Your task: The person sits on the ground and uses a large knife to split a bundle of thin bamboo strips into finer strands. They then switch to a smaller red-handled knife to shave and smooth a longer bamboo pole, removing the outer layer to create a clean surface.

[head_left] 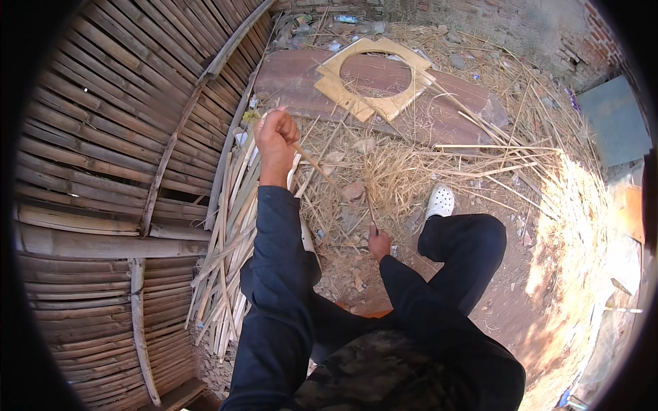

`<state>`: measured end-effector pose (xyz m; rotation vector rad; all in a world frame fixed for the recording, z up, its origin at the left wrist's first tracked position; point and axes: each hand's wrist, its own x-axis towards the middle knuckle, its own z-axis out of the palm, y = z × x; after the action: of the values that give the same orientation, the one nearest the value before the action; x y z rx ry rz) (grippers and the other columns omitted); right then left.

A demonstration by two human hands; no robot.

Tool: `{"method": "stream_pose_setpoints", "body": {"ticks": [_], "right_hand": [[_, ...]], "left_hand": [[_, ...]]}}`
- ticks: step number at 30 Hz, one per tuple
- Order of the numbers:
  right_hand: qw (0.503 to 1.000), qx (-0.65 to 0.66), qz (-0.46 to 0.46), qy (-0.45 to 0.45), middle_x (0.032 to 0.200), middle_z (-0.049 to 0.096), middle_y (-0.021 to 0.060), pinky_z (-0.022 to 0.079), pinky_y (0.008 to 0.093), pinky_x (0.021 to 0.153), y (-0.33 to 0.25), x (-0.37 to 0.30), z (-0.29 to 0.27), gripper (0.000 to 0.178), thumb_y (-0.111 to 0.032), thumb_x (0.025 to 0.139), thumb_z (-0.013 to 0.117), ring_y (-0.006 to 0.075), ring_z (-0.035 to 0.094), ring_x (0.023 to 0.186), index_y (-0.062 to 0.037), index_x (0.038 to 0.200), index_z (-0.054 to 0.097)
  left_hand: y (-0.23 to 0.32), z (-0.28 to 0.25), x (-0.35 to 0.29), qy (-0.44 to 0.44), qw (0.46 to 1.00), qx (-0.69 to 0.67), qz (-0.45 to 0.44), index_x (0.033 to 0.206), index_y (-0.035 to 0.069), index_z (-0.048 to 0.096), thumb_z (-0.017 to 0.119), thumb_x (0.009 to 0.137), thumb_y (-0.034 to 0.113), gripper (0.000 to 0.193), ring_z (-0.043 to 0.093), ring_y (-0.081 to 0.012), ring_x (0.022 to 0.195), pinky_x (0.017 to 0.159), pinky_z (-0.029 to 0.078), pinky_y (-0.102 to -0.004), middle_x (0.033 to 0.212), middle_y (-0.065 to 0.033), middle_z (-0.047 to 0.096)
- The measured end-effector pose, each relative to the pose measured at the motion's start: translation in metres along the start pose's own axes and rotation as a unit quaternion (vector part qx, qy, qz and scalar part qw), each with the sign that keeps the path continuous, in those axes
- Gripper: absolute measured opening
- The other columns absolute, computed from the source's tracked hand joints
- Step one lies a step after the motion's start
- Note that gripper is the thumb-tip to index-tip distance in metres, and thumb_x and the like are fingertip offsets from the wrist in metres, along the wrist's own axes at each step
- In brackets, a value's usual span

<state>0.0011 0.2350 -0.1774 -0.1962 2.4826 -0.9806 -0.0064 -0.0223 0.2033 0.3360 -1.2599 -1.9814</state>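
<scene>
Daylight, harsh glare at right, bent edges.

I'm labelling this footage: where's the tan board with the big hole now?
In the head view, the tan board lies near the top, just right of centre, on the reddish-brown sheet, right of the left hand.

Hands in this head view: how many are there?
2: the left hand, holding a thin strip, farther up the picture; the right hand, lower, near the white clog.
</scene>
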Motion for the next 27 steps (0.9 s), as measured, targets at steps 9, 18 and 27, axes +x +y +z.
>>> {"method": "stream_pose_setpoints", "body": {"ticks": [9,18,27], "right_hand": [[0.793,0.506,0.295,-0.167,0.048,0.035,-0.0019,0.024,0.0278,0.035,-0.049,0.031,-0.086,0.054,-0.066,0.09,0.042,0.0123,0.03,0.036,-0.0157,0.07,0.046],[0.754,0.522,0.199,-0.344,0.049,0.038,0.0006,0.026,0.0274,0.033,-0.111,-0.077,-0.23,0.041,-0.05,0.095,0.048,0.0122,0.033,0.034,-0.013,0.077,0.047],[0.92,0.389,-0.023,0.034,0.05,0.038,-0.0011,0.027,0.0209,0.029,-0.096,-0.146,-0.372,0.031,-0.032,0.099,0.047,0.0067,0.034,0.032,-0.0098,0.079,0.042]], "left_hand": [[0.122,-0.035,-0.066,0.006,0.987,-0.066,0.144,0.059,0.014,0.027,0.047,0.089,0.018,0.037,0.018,-0.009,0.046,0.047,0.02,-0.0278,0.051,0.0027,0.02],[0.116,-0.064,-0.089,0.132,0.939,-0.25,0.195,0.056,0.016,0.027,0.047,0.087,0.022,0.038,0.019,-0.0108,0.043,0.045,0.019,-0.0281,0.049,0.0026,0.021],[0.111,-0.061,-0.092,0.102,0.9,-0.376,0.195,0.053,0.015,0.03,0.047,0.084,0.025,0.037,0.019,-0.0121,0.043,0.047,0.02,-0.0288,0.048,0.0024,0.021]]}}
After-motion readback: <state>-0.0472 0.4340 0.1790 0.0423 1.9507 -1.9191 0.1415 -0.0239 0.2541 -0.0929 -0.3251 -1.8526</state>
